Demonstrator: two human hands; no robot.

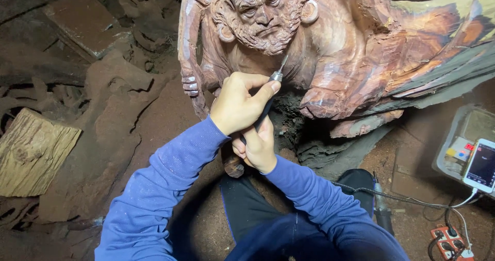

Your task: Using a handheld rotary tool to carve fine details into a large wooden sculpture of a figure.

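The rotary carving tool (268,98) runs long-axis toward 1 o'clock, tip right under the beard of the red wooden statue (289,29). My left hand (240,103) is clenched round it up top, right hand (257,147) gripping lower down, statue dead ahead at 12.

Both hands (247,121) grip rotary tool (270,98), tip at wooden carving (330,44).

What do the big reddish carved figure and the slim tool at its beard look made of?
Reddish carved bearded figure: apparently wood, grain streaks and rough cut facets, unpolished, dusty. Slim dark rotary-style tool: silvery metal tip; dark body, possibly plastic or rubber, mostly hidden by the left hand and right hand.
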